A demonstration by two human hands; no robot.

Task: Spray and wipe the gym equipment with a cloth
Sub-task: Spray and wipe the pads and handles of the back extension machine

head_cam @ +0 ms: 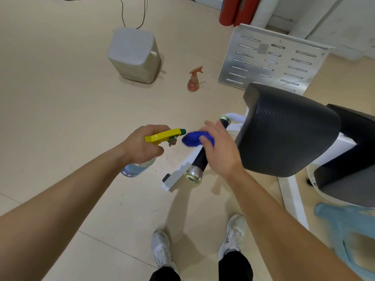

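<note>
Hands both grip: I see left hand [142, 148] on yellow-headed clear spray bottle [162, 135], right hand [220, 148] squeezing blue cloth [190, 139] round black cylindrical handle [199, 159].

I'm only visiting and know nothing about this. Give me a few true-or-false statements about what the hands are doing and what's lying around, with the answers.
1. The left hand grips a spray bottle with a yellow trigger head. True.
2. The right hand holds a red cloth. False: the cloth is blue, and the hand holds it against the black handle.
3. A brownish spray bottle stands on the floor further away. True.
4. The black pad sits on the person's left. False: the black pad is on their right.
5. The person is barefoot. False: they wear white shoes.
</note>
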